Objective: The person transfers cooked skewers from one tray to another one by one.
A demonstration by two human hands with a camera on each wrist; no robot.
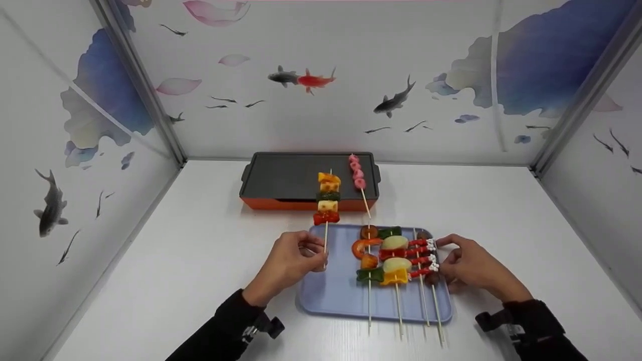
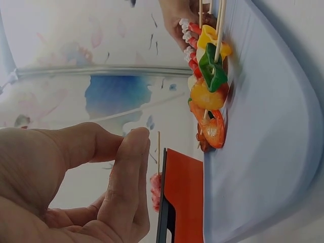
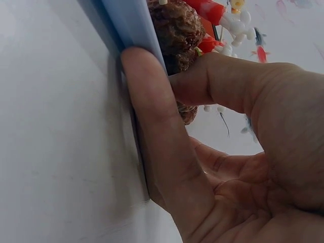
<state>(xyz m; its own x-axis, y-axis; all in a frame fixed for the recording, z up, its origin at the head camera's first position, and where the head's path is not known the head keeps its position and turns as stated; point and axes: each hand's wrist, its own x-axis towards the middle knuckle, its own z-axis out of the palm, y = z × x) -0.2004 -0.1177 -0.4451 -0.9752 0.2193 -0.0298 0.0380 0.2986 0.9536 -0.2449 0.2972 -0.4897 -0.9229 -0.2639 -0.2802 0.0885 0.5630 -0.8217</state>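
Observation:
Between thumb and fingers, my left hand (image 1: 293, 258) pinches the bare stick of a vegetable skewer (image 1: 328, 198). Its toy-like pieces, orange, green, cream and red, point away toward the grill and overlap its front edge in the head view. My right hand (image 1: 474, 265) grips the right rim of the blue tray (image 1: 333, 296); in the right wrist view one finger (image 3: 152, 101) lies along the outer wall, with the thumb inside beside a meatball skewer (image 3: 177, 30). Several skewers lie on the tray, among them one with a shrimp (image 1: 362, 247) and one with a yellow pepper (image 1: 396, 277).
An orange grill with a black flat top (image 1: 288, 175) stands behind the tray. A pink skewer (image 1: 357, 173) lies at its right side, stick toward the tray. Several sticks poke over the tray's near edge. Printed wall panels (image 1: 321, 115) enclose the white table (image 1: 215, 200).

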